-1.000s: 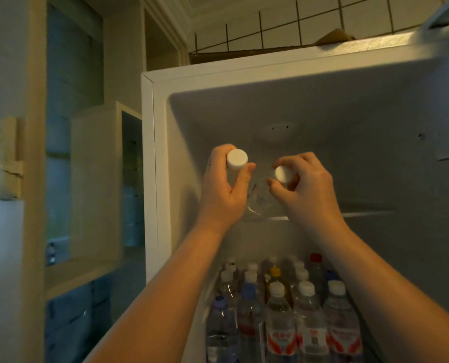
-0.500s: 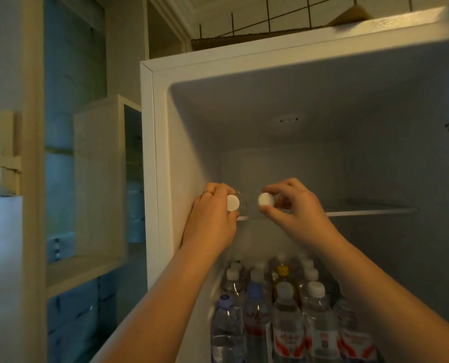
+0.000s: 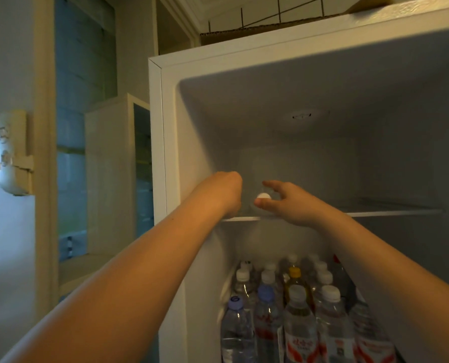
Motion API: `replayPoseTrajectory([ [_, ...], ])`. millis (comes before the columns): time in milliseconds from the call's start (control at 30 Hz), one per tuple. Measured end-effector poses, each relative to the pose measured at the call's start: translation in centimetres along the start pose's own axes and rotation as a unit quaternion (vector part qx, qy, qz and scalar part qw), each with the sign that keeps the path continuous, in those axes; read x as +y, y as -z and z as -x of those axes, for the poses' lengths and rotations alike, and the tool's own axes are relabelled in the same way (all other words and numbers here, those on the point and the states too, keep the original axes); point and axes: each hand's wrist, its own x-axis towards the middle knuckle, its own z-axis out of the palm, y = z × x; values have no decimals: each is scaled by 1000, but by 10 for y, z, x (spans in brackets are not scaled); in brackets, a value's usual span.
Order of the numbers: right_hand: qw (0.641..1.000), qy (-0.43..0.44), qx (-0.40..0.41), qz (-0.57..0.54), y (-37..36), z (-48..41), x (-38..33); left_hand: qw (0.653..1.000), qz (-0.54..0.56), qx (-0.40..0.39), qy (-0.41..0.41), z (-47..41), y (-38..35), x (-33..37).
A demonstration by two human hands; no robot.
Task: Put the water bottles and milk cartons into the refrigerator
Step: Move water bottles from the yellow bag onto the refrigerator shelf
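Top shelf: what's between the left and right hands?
Head view: one white bottle cap, at the right hand's thumb, its clear bottle barely visible. Nothing else shows between it and the left hand.

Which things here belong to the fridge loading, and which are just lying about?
Job: white-capped clear plastic bottle, right hand, left hand, clear top shelf, plastic bottles below, white refrigerator.
Lying about: beige wall-mounted box, brown cardboard on top, white side cabinet.

A bottle (image 3: 264, 196) rests on the upper shelf (image 3: 388, 213), above the bottles (image 3: 298, 314) crowded below.
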Motion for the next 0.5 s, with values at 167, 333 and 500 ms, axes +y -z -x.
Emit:
replayPoseTrajectory([
  [167, 998, -24, -29, 55, -5, -27, 6, 999, -45, -24, -6, -21, -7, 2],
  [333, 994, -56, -22, 91, -8, -44, 13, 996, -73, -40, -18, -42, -15, 2],
  [500, 992, -81, -28, 97, -7, -55, 17, 996, -79, -46, -17, -52, -25, 3],
])
